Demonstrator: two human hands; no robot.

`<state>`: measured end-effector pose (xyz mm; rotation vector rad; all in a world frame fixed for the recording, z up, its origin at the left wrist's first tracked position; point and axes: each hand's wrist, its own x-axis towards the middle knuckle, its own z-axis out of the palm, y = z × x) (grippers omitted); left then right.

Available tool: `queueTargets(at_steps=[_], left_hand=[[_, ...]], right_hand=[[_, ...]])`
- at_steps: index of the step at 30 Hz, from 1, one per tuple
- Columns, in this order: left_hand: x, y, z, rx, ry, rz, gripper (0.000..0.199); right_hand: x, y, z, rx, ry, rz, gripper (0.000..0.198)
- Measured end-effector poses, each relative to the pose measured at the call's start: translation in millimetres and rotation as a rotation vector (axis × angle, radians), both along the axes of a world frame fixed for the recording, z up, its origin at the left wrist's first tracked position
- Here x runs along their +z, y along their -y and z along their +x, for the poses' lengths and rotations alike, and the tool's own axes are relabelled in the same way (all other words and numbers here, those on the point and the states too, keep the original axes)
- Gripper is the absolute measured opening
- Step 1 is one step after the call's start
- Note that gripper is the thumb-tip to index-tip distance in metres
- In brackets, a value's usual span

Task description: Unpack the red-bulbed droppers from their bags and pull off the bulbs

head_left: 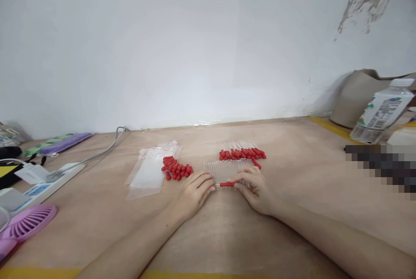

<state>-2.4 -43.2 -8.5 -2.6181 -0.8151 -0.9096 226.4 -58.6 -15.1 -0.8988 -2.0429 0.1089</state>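
My right hand point(256, 188) is closed, thumb and fingertips pinching the end of a red rubber dropper bulb point(226, 184) that lies sideways. Facing it, my left hand point(196, 189) has its fingers pressed together around what looks like a thin clear dropper tube, mostly hidden by the fingers. Just behind both hands lies a row of clear tubes point(227, 169), side by side. A pile of loose red bulbs point(177, 169) sits to the left of my left hand. Farther back, droppers with red bulbs fitted point(242, 154) lie in a row, their tubes pointing at the wall.
Clear plastic bags point(146, 173) lie under and left of the loose bulbs. On the left are a power strip point(42, 190) with a grey cable, a pink fan point(32, 225) and a purple pouch point(66, 142). A plastic bottle point(381, 112) and a beige container point(352, 97) stand at right.
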Motion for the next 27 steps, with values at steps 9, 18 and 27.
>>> queueTargets(at_steps=[9,18,27], left_hand=[[0.1,3,2,0.006,0.004,0.014,0.015],[5.7,10,9,-0.069,-0.07,0.125,0.013],[0.8,12,5,-0.148,-0.055,0.072,0.012]], right_hand=[[8,3,-2,0.009,0.122,0.021,0.028],[2,3,-23,-0.063,0.204,0.309,0.014],[1,9,-17,-0.054,0.226,0.35,0.013]])
